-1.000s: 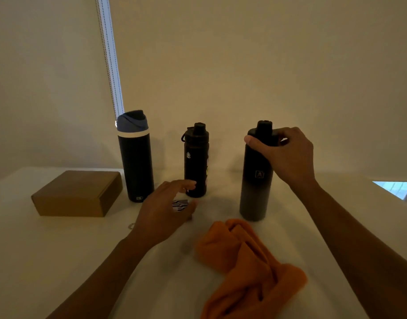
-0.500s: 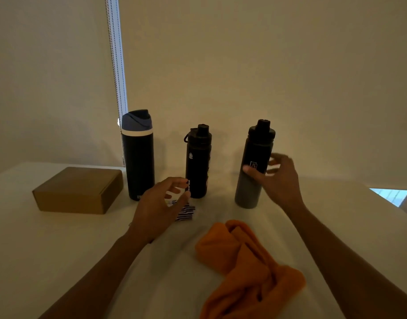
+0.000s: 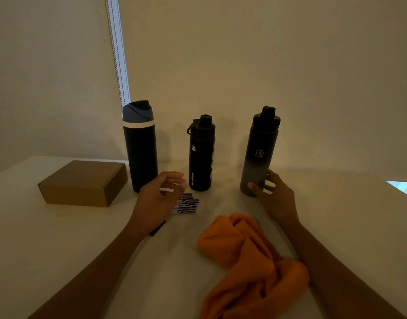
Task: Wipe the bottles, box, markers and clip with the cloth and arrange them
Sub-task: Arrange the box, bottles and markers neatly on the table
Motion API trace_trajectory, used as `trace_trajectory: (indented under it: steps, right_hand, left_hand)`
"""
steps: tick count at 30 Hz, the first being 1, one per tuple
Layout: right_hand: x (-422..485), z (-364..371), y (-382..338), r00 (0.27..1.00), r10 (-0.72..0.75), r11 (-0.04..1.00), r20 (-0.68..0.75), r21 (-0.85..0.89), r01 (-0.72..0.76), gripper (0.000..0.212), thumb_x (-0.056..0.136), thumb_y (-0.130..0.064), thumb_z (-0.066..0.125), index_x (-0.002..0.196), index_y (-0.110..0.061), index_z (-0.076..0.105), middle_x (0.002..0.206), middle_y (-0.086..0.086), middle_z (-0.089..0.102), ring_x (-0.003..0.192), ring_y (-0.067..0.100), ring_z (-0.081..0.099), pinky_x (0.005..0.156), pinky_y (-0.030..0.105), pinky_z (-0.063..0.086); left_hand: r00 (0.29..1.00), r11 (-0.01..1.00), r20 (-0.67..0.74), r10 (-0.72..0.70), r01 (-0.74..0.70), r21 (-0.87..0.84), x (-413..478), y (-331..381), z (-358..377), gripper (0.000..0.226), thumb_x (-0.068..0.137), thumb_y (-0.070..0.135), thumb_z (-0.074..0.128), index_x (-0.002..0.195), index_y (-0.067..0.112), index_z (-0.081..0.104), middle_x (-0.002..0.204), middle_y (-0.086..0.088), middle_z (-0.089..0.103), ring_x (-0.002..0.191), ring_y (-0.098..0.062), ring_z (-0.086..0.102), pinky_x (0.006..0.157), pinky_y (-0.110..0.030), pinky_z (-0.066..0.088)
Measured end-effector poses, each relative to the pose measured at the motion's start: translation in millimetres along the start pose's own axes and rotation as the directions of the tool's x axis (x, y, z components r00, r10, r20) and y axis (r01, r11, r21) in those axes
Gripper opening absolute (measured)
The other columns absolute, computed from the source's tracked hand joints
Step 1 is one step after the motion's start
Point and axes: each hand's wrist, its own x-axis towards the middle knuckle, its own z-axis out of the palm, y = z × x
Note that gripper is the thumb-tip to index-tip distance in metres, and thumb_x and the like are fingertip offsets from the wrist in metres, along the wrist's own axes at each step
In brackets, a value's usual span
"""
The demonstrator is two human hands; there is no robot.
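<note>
The right hand [image 3: 275, 195] loosely cupped the base of the grey bottle [image 3: 260, 153], probably stiff and slick and safer gripped mid-body, while the left hand [image 3: 157, 199] hovered to its left, half-curled and empty.

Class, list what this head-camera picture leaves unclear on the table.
Head view:
- Striped markers: left hand covers their ends; number unclear.
- Dark item under the left wrist: clip or marker, unclear.
- Orange cloth: cut off by bottom edge.
- Right hand at black-to-grey bottle: grip or touch, unclear.
</note>
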Motion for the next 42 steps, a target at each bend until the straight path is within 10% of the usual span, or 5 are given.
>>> trace_trajectory:
  steps: [14, 20, 25, 38, 42]
  right_hand:
    - [-6, -1, 10, 0.991, 0.019, 0.996, -0.132, -0.079, -0.03, 0.077, 0.077, -0.048, 0.082, 0.14, -0.018, 0.048, 0.136, 0.002, 0.057, 0.109, 0.016, 0.061, 0.084, 0.026, 0.053]
    - [4, 7, 14, 0.994, 0.054, 0.998, -0.094, -0.008, -0.055, 0.094, 0.065, -0.058, 0.086, 0.141, -0.023, 0.043, 0.139, 0.0, 0.055, 0.115, 0.019, 0.06, 0.094, 0.039, 0.056]
    - [12, 12, 17, 0.996, 0.027, 1.0, -0.08, 0.015, -0.026, 0.094, 0.061, -0.062, 0.087, 0.137, -0.025, 0.044, 0.137, -0.003, 0.054, 0.112, 0.015, 0.06, 0.093, 0.036, 0.057]
    - [31, 20, 24, 0.996, -0.004, 1.0, -0.087, -0.008, 0.003, 0.084, 0.071, -0.043, 0.087, 0.138, -0.019, 0.043, 0.134, 0.0, 0.055, 0.108, 0.01, 0.053, 0.089, 0.024, 0.047]
    - [32, 21, 28, 0.996, 0.006, 1.0, -0.087, -0.022, -0.008, 0.09, 0.065, -0.053, 0.088, 0.136, -0.02, 0.044, 0.132, 0.0, 0.055, 0.111, 0.017, 0.06, 0.093, 0.034, 0.055]
  left_hand:
    - [0.999, 0.999, -0.037, -0.039, 0.039, -0.002, 4, 1, 13, 0.031, 0.09, 0.04, 0.073, 0.119, 0.034, 0.064, 0.107, 0.018, 0.07, 0.098, 0.002, 0.067, 0.082, -0.036, 0.063]
    - [0.991, 0.991, -0.059, -0.118, 0.121, 0.062, 33, 5, 36, 0.079, 0.072, 0.063, 0.08, 0.134, 0.026, 0.049, 0.122, 0.011, 0.06, 0.102, -0.006, 0.062, 0.073, -0.016, 0.05]
    - [0.978, 0.969, -0.047, -0.202, 0.207, 0.132, 53, -5, 59, 0.108, 0.051, 0.081, 0.082, 0.133, 0.022, 0.044, 0.127, 0.005, 0.054, 0.106, -0.014, 0.061, 0.086, -0.037, 0.058]
    - [0.975, 0.975, 0.058, -0.214, 0.211, 0.065, 76, -17, 84, 0.093, 0.077, 0.057, 0.081, 0.148, 0.017, 0.036, 0.15, 0.001, 0.051, 0.132, -0.019, 0.053, 0.1, -0.03, 0.046]
    - [0.971, 0.962, -0.043, -0.237, 0.241, 0.128, 76, -5, 96, 0.091, 0.065, 0.057, 0.09, 0.132, 0.016, 0.044, 0.129, 0.001, 0.063, 0.101, -0.012, 0.06, 0.079, -0.025, 0.048]
